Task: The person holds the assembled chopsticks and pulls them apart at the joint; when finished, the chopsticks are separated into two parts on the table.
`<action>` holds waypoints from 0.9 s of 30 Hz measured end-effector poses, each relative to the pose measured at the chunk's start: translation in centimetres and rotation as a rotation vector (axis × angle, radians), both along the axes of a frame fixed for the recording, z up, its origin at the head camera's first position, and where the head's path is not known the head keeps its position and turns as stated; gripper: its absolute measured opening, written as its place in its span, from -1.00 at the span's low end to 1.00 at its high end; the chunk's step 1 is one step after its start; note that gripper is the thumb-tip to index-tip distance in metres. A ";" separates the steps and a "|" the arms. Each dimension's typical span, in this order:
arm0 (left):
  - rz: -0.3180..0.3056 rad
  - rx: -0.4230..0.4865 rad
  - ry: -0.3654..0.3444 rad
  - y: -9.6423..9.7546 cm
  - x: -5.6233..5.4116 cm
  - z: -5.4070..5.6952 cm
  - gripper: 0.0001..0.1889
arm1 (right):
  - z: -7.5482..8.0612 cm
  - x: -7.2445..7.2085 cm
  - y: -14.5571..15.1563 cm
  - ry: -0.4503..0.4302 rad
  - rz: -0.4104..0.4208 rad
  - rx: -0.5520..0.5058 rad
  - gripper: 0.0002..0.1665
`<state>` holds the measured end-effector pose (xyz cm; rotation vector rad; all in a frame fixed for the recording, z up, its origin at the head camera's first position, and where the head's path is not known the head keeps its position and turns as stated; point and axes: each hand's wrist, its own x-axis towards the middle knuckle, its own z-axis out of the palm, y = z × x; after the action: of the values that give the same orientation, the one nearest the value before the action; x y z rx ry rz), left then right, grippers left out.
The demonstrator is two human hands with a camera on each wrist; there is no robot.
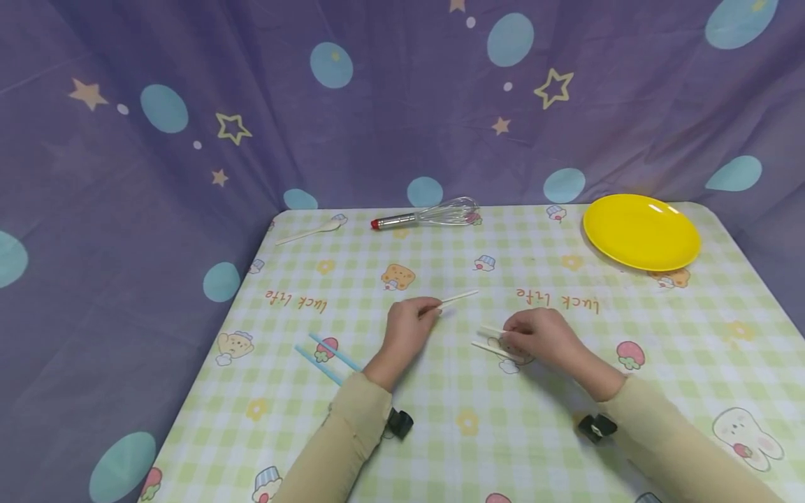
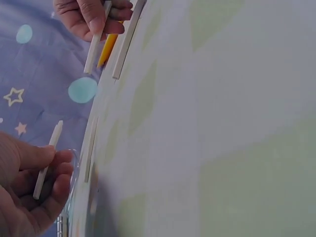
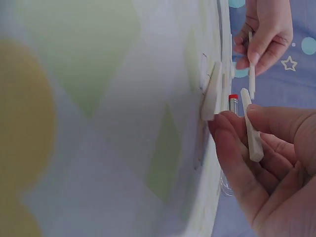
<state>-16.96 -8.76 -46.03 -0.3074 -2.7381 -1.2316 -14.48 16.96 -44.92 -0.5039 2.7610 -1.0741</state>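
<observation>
My left hand (image 1: pixel 407 330) pinches a short white stick (image 2: pixel 48 160), like a chopstick section, between thumb and fingers; one end has a narrower tip. A second white stick (image 2: pixel 91 150) lies on the cloth beside it. To the right, my right hand (image 1: pixel 546 337) pinches another short white stick (image 3: pixel 252 131), square at its near end. Below those fingers, one more white stick (image 1: pixel 493 349) rests on the table. The hands are apart, facing each other. Two light-blue sticks (image 1: pixel 336 351), like chopsticks, lie beside the left forearm, which hides their near ends.
At the back of the checked tablecloth (image 1: pixel 465 384) lie a white spoon (image 1: pixel 308 232) and a whisk (image 1: pixel 428 215) with a red handle end. A yellow plate (image 1: pixel 641 234) sits at the back right. A purple curtain (image 1: pixel 390 126) hangs behind the table.
</observation>
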 end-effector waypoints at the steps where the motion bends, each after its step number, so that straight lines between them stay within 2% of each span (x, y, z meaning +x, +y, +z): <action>1: 0.013 -0.001 -0.001 0.2 -0.2 0.0 -0.87 | -0.1 0.0 -0.1 -0.016 -0.014 -0.004 -0.94; 5: 0.069 0.008 -0.009 0.9 -0.9 0.1 -0.94 | -0.3 -0.1 -0.3 -0.056 -0.064 -0.014 -0.91; 8: 0.097 0.038 -0.039 1.3 -1.4 0.1 -0.96 | -0.5 -0.1 -0.4 -0.064 -0.082 -0.030 -0.89; 12: 0.097 0.064 -0.072 1.6 -1.9 -0.1 -0.96 | -0.8 -0.1 -0.6 -0.086 -0.106 -0.061 -0.87; 17: 0.077 0.022 -0.054 1.9 -2.7 -0.7 -0.97 | -1.1 -0.1 -0.8 -0.130 -0.122 -0.079 -0.83; 27: 0.084 -0.074 -0.058 2.7 -3.6 -1.5 -0.96 | -1.5 -0.5 -0.9 -0.163 -0.117 -0.066 -0.83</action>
<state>-20.57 -6.02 -47.49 -0.1641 -2.8192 -1.1374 -14.94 16.02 -46.40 -0.2524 2.6476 -1.1779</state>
